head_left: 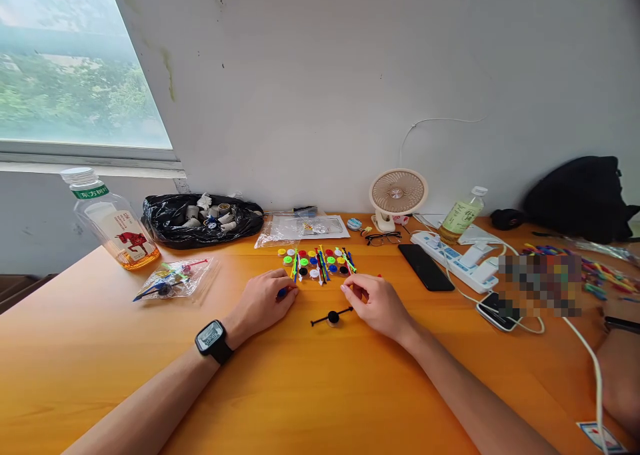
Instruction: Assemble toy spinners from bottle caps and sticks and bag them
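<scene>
On the table in front of me lies a black disc piece (333, 318) with a thin black rod through it, between my two hands. My left hand (263, 301) rests to its left, fingers curled around a small blue round piece (282, 293) that shows between thumb and fingers. My right hand (377, 303) is at the rod's right end, its fingers closed; what they hold, if anything, is hidden. A bit of red shows just behind its knuckles. Beyond both hands, several coloured discs (313, 274) and sticks (323, 266) lie in rows.
At left stand a tea bottle (117, 221) and a clear bag of coloured parts (175, 278). A black plastic bag (200, 221) sits behind. Rightward are a small fan (399, 193), glasses (383, 239), a phone (425, 267), a power strip (453, 261) with cables, and another person's arm (620, 368).
</scene>
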